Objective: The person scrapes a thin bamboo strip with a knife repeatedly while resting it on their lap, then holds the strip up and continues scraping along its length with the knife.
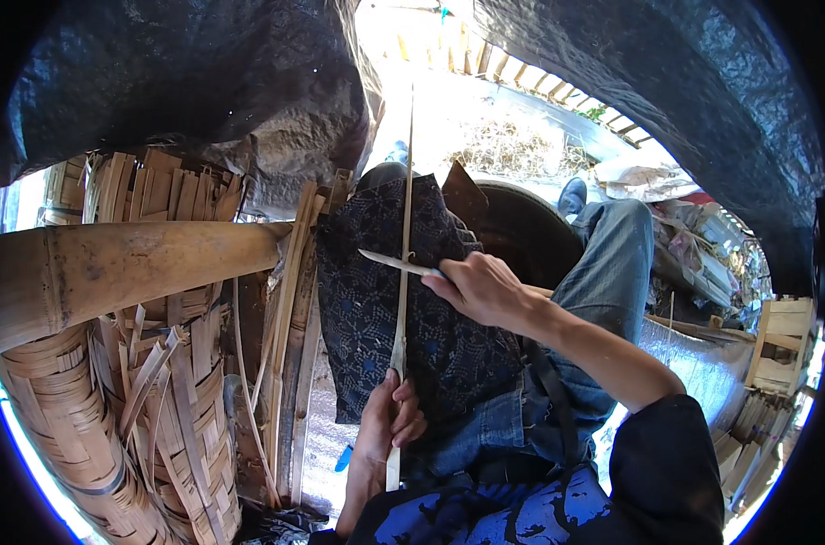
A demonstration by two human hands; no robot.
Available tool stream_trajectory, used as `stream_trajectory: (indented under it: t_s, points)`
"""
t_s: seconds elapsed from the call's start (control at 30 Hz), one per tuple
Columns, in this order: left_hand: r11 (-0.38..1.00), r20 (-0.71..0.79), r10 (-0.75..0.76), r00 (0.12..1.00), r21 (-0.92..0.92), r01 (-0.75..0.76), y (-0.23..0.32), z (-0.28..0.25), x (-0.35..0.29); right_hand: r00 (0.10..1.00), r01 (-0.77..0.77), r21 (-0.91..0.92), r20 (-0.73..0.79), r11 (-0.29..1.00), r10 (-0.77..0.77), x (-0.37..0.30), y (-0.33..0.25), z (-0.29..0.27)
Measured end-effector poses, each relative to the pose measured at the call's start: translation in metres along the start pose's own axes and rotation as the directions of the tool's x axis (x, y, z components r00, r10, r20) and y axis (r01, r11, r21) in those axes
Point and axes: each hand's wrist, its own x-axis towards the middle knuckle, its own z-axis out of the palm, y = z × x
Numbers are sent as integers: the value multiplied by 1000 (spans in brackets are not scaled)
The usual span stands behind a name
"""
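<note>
A long, thin bamboo strip (402, 318) runs away from my body over a dark patterned cloth (362, 318) on my lap. My left hand (390, 420) is closed around the strip near its close end, and a short length sticks out below the fist. In my right hand (481, 286) is a knife (390, 261), its blade pointing left and lying across the strip. A small curl of shaving shows beside the blade. The knife's handle is mostly covered by my fingers. Blue jeans (603, 272) cover my legs under the cloth.
At left, a thick bamboo pole (131, 268) juts in above woven bamboo baskets (58, 409) and loose upright slats (290, 363). Dark sheeting (203, 73) hangs overhead. A round dark tub-like thing (526, 227) lies beyond my lap. Wooden crates (780, 345) stand at right.
</note>
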Motion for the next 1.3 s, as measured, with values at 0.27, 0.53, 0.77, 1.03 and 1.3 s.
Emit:
stream_trajectory:
  t_s: [0.27, 0.53, 0.77, 1.03, 1.3]
  points:
    - [998, 34, -9, 999, 56, 7, 1, -5, -1, 997, -73, -36, 33, 997, 74, 4, -2, -2]
    - [997, 9, 11, 1000, 77, -11, -4, -2, -7, 999, -25, -46, -38, 999, 24, 24, 5, -1]
    - [1000, 17, 3, 1000, 13, -3, -2, -2, -2, 997, -50, -27, -53, 998, 49, 5, 9, 4]
    - [996, 41, 13, 999, 84, -16, -2, -3, -9, 998, -59, -73, -2, 996, 59, 17, 10, -1]
    - [996, -9, -4, 1000, 90, 5, -12, -5, -30, 999, -9, -77, -34, 997, 6, 31, 12, 2]
